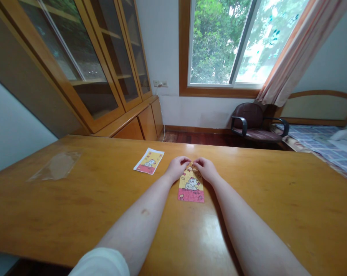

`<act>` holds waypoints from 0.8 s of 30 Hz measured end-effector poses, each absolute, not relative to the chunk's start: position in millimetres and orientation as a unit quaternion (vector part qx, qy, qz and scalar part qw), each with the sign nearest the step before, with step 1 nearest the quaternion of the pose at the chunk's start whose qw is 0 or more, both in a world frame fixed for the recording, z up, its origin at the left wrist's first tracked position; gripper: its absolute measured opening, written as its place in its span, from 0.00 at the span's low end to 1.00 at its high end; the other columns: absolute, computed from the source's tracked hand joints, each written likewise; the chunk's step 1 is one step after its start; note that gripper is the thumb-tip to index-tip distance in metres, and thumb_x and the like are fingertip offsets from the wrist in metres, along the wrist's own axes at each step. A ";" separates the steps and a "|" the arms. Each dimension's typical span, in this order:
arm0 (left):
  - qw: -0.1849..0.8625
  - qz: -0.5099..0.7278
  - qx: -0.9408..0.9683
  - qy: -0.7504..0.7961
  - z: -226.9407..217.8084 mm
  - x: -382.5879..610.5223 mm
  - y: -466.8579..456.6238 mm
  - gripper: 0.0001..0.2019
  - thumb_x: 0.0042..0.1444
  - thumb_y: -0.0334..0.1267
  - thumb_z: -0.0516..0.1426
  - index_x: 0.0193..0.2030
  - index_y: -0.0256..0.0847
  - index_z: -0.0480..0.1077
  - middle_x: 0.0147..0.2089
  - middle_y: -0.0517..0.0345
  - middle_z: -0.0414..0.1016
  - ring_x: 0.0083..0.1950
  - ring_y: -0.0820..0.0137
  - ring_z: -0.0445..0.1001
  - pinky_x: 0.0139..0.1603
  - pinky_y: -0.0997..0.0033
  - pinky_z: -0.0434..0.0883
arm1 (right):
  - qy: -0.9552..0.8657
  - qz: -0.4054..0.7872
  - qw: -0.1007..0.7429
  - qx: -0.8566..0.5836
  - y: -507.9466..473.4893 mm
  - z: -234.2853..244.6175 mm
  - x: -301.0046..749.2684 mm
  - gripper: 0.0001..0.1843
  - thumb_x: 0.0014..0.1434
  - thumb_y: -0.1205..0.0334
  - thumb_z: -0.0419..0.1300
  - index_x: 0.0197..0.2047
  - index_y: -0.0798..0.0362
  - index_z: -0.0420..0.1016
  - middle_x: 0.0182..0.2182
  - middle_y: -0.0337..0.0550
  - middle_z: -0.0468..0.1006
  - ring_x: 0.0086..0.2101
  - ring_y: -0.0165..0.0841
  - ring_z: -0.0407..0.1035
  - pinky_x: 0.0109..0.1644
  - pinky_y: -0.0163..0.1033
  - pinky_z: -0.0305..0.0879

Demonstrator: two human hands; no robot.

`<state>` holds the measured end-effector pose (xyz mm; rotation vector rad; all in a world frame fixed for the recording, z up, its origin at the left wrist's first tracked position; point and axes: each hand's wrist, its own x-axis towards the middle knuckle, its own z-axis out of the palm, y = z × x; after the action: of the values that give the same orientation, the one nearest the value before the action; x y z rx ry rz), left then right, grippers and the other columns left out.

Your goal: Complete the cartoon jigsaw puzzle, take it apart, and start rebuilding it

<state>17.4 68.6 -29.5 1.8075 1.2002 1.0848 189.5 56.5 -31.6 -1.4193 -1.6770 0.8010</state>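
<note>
Yellow and pink, the puzzle (191, 185) is lying on the table (104, 207) right of the white-bordered card (149, 161). There, left hand (177, 167) and right hand (206, 169) are holding fingers narrow at the puzzle's far end; whether they're pinching a piece, I cannot tell. Clear plastic (60, 165) is lying left of the card.

Beyond the right forearm (242, 214), an open way runs across the desk (288, 207) to its right edge. Between the forearms, the puzzle (191, 188) and both hands (177, 166) stand in the way, with bare wood below the puzzle. The left forearm (141, 214) bars passage from the left edge to the puzzle. A narrow gap parts card (149, 161) and left hand; a wide lane between bag (60, 165) and card reaches the far edge, where the cabinet (116, 124) rises behind.
</note>
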 end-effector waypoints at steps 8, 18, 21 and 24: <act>0.353 0.418 0.686 0.480 -23.2 18.9 66.1 0.07 0.53 0.33 0.56 0.35 0.37 0.75 0.37 0.55 0.78 0.39 0.69 0.75 0.44 0.69 0.72 | -0.657 0.280 0.367 -0.596 55.5 -30.5 188.9 0.06 0.52 0.61 0.56 0.28 0.54 0.69 0.24 0.38 0.73 0.26 0.29 0.65 0.31 0.34 0.58; 0.231 0.339 0.719 0.561 -28.1 8.8 71.6 0.09 0.55 0.33 0.54 0.38 0.39 0.76 0.42 0.52 0.77 0.46 0.65 0.73 0.51 0.65 0.69 | -0.721 0.194 0.295 -0.596 52.8 -27.5 191.8 0.13 0.51 0.53 0.62 0.36 0.53 0.74 0.32 0.43 0.76 0.32 0.33 0.67 0.38 0.38 0.61; 0.230 0.337 0.723 0.557 -30.1 9.1 72.7 0.09 0.54 0.33 0.54 0.39 0.38 0.75 0.41 0.52 0.77 0.45 0.65 0.73 0.51 0.65 0.69 | -0.798 0.188 0.263 -0.509 47.4 -25.1 188.8 0.37 0.38 0.47 0.70 0.51 0.51 0.71 0.46 0.48 0.75 0.47 0.41 0.66 0.52 0.45 0.59; 0.232 0.347 0.713 0.563 -28.0 9.9 72.6 0.09 0.54 0.32 0.54 0.38 0.38 0.75 0.41 0.51 0.77 0.45 0.65 0.73 0.50 0.65 0.69 | -0.836 0.186 0.216 -0.469 46.5 -25.8 185.8 0.48 0.32 0.46 0.73 0.58 0.49 0.67 0.52 0.50 0.72 0.53 0.46 0.62 0.58 0.50 0.53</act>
<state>9.9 72.6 -28.0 1.9608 1.5473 0.9540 185.8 46.5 -25.8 -1.2998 -2.3168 0.5156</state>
